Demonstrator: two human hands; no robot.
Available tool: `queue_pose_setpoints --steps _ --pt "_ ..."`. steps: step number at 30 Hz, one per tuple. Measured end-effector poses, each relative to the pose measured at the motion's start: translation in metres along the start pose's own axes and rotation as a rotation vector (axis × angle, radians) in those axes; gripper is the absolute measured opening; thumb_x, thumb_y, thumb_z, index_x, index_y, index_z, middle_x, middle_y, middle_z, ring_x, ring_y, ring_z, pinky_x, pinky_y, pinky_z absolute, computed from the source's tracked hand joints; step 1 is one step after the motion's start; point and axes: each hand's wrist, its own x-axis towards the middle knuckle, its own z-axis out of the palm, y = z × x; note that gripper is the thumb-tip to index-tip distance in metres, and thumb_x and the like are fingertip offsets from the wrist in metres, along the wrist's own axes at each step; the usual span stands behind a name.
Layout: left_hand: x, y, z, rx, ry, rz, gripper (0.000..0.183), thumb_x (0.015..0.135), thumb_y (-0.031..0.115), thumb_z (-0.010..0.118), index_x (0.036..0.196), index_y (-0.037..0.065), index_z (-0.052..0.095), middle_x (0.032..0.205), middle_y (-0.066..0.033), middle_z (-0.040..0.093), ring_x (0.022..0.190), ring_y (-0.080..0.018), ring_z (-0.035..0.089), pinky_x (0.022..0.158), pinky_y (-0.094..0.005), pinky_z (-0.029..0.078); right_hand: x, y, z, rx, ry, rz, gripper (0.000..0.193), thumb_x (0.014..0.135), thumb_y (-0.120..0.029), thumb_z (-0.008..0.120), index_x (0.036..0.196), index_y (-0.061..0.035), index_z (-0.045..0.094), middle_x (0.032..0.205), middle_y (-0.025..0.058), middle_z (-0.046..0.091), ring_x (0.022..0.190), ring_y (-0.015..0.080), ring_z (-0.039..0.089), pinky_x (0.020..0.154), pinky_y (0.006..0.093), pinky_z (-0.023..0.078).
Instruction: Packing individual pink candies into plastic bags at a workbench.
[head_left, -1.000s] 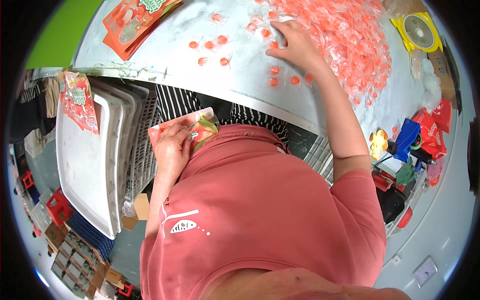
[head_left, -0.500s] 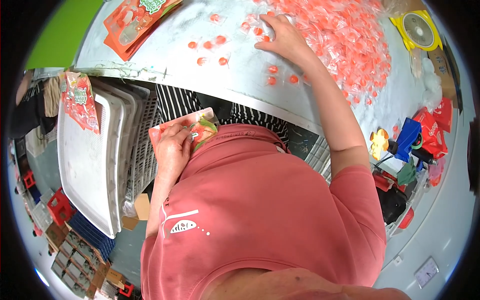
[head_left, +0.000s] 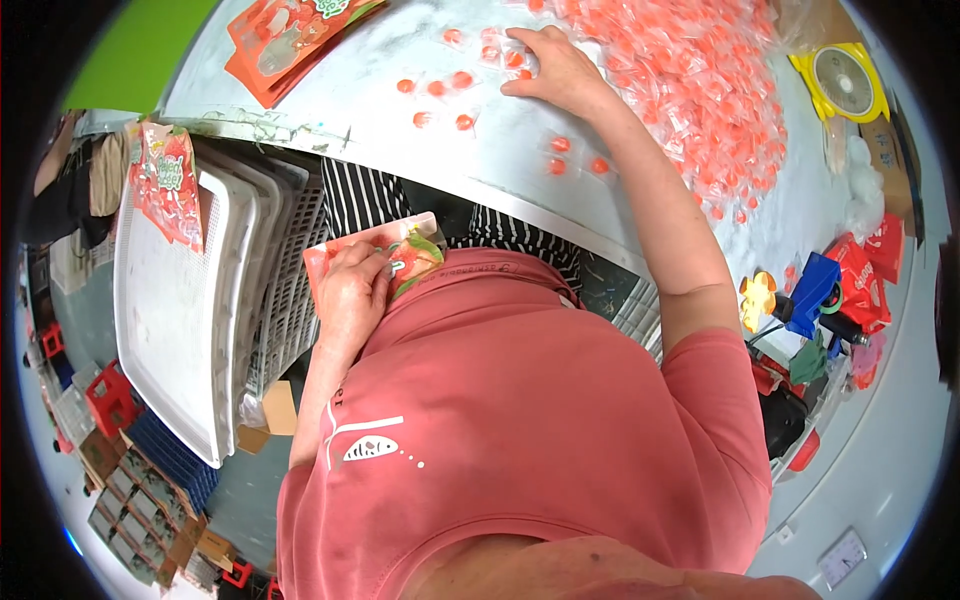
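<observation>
At my waist my left hand (head_left: 352, 285) is closed on a red printed pouch (head_left: 428, 252), a flat bag with a green patch, held against my shirt. My right hand (head_left: 562, 78) reaches over the table with thumb and fingers apart. By its fingertips lie a few clear-wrapped round red candies (head_left: 513, 59); whether the fingers press on them I cannot tell. Further left is a loose group of similar candies (head_left: 436, 88). Three more candies (head_left: 560, 145) lie below my wrist. A large heap of wrapped candies (head_left: 690, 95) spreads to the right of my hand.
Several red pouches (head_left: 285, 45) lie stacked at the table's far left. White plastic crates (head_left: 170, 330) stand left of my legs, with another red pouch (head_left: 165, 185) over them. A yellow fan (head_left: 843, 82) sits at the far right. The table edge (head_left: 500, 197) runs before my lap.
My right hand has slid a little left across the table, and the few candies at its fingertips have moved left with it. The whole view has shifted slightly. My left hand keeps the pouch.
</observation>
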Motion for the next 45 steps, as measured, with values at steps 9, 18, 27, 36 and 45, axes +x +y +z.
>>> queue_pose_setpoints --steps 9,18,27,36,45 --pt "0.000 -0.001 0.000 0.010 0.012 0.027 0.011 0.078 0.005 0.069 0.089 0.006 0.070 0.094 -0.0064 0.065 0.094 -0.0275 0.063 0.083 -0.0390 0.049 0.024 -0.014 0.015 -0.038 0.045 -0.017 0.080 0.071 -0.044 0.079 0.141 -0.0166 0.051 0.125 0.0176 0.055 0.114 0.0319 0.058 0.097 0.0420 0.048" --pt "0.001 0.002 -0.001 -0.001 0.009 0.033 0.012 0.078 0.004 0.069 0.090 0.004 0.070 0.095 -0.0079 0.066 0.095 -0.0284 0.063 0.082 -0.0389 0.050 0.050 -0.048 0.034 -0.035 0.009 -0.076 0.075 0.075 -0.044 0.075 0.141 -0.0174 0.051 0.126 0.0159 0.054 0.116 0.0316 0.058 0.096 0.0431 0.048" --pt "-0.003 -0.003 0.002 -0.005 0.011 0.036 0.013 0.077 0.004 0.069 0.090 0.004 0.070 0.094 -0.0075 0.066 0.095 -0.0282 0.063 0.083 -0.0395 0.050 0.007 -0.074 0.064 -0.103 0.409 -0.227 0.067 0.087 -0.048 0.065 0.141 -0.0113 0.049 0.141 0.0210 0.045 0.133 0.0373 0.042 0.107 0.0519 0.038" --pt "0.002 0.004 -0.004 0.022 -0.038 0.061 0.015 0.081 0.005 0.068 0.096 0.003 0.071 0.099 -0.0083 0.067 0.096 -0.0287 0.063 0.087 -0.0378 0.046 0.031 -0.126 0.104 -0.058 0.435 -0.151 0.064 0.090 -0.048 0.061 0.140 -0.0105 0.047 0.151 0.0198 0.034 0.140 0.0394 0.031 0.109 0.0621 0.026" --pt "0.003 0.002 -0.003 0.002 -0.061 -0.017 0.013 0.083 0.005 0.068 0.096 0.002 0.070 0.100 -0.0111 0.066 0.096 -0.0311 0.063 0.084 -0.0385 0.049 -0.086 -0.074 0.031 0.332 0.490 -0.238 0.036 0.087 -0.011 0.068 0.121 -0.0049 0.063 0.133 0.0171 0.054 0.117 0.0366 0.057 0.096 0.0393 0.049"
